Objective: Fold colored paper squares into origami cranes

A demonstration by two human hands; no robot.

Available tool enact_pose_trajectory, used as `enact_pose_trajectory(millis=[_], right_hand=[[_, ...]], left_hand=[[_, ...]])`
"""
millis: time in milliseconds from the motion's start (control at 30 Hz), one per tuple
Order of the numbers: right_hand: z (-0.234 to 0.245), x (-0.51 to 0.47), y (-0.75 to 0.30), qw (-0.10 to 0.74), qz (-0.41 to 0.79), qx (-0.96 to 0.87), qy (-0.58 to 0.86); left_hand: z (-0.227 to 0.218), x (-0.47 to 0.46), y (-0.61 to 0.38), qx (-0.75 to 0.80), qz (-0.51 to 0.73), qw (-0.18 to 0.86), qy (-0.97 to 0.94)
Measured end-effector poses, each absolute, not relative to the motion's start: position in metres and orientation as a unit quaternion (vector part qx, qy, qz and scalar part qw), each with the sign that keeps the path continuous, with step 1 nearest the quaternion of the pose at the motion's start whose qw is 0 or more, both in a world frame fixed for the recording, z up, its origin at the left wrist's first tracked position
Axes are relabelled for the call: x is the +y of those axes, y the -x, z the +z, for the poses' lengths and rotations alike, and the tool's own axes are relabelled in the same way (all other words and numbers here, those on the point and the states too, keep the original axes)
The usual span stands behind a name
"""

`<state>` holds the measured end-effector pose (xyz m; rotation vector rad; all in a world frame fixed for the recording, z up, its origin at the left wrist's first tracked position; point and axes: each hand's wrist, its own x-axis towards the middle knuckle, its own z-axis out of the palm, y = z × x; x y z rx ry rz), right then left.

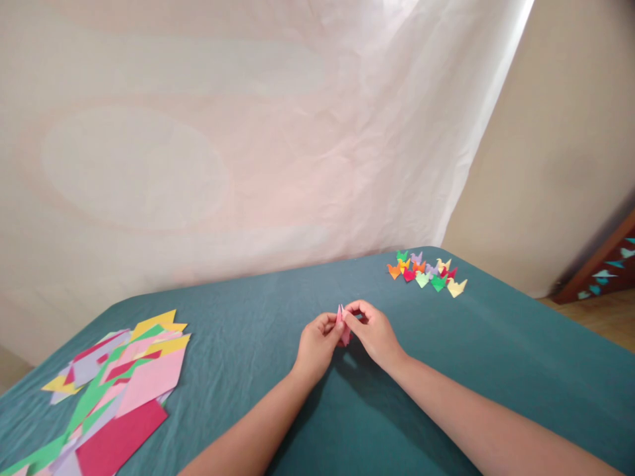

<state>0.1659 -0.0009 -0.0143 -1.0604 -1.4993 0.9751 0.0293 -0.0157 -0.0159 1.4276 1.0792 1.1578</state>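
Note:
Between my hands, just above the middle of the table, is a small folded piece of pink origami paper (pixel 346 334) with narrow points sticking up. My left hand (pixel 318 340) pinches it from the left side with thumb and fingers. With thumb and forefinger closed, my right hand (pixel 371 330) grips one of the upright points near the top. The fingers hide part of the folds.
Several finished paper cranes (pixel 422 278) in mixed colours stand at the back right of the green-covered table (pixel 238 370). Loose sheets of coloured paper (pixel 153 380) lie spread in a pile on the left. A pale curtain (pixel 278 145) hangs behind the table.

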Motion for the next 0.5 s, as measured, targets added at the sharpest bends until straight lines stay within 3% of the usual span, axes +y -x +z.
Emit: enact_pose_trajectory(millis=[300,500], right_hand=[[-0.0140,0.0008,-0.1684,0.503,0.342,-0.644,0.464],[-0.0183,0.0033,-0.1666,0.502,0.364,-0.633,0.463]], left_hand=[[-0.0111,-0.0230,-0.0249,0.490,0.452,0.315,-0.675],[-0.0125,-0.0200,-0.0277,0.489,0.480,0.363,-0.631]])
